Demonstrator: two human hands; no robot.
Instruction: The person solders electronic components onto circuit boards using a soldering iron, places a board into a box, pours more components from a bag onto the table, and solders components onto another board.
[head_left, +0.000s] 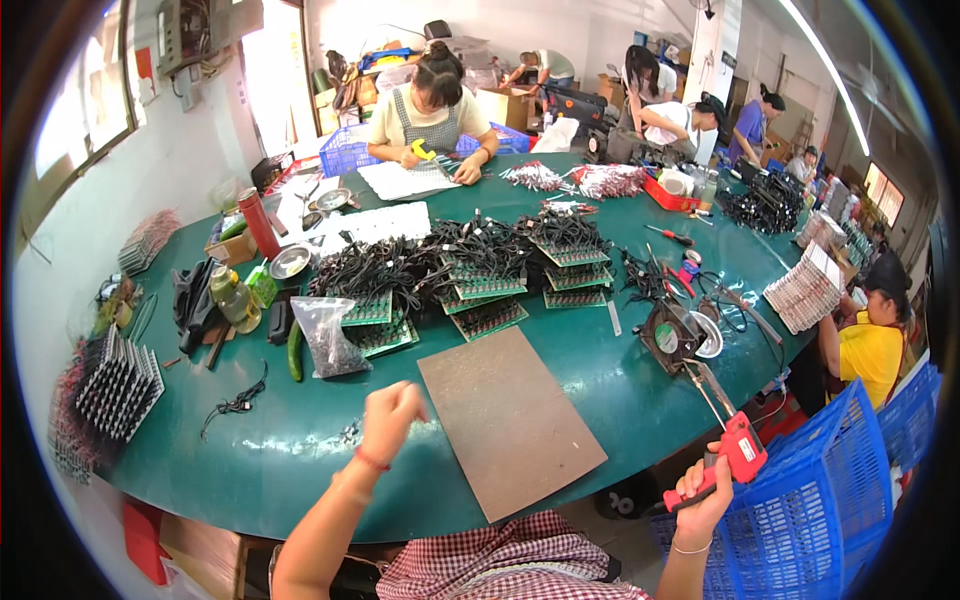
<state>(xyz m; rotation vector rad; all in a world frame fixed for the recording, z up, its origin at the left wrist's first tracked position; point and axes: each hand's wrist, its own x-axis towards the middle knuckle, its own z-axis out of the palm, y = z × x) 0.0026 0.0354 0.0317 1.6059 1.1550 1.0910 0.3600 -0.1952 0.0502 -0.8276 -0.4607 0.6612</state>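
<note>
My right hand [706, 490] is wrapped round the handle of a red soldering gun [741, 450] at the table's near right edge. Its metal tip points up and left, close to a small square black fan [668, 337] and a round metal dish [708, 335]. Over the near part of the table, my left hand [393, 415] is raised with its fingers curled in; whatever they may hold is hidden. A bare brown board [510, 420] lies flat between my hands. Beyond my left hand stands a clear plastic bag [332, 340] of small dark parts.
Stacks of green circuit boards [484, 285] with black cables [380, 268] cross the table's middle. A cucumber [295, 350], jar [235, 300] and red flask [258, 225] stand left. Blue crates [810, 500] sit lower right. A person opposite [430, 120] handles a yellow tool; others work farther off.
</note>
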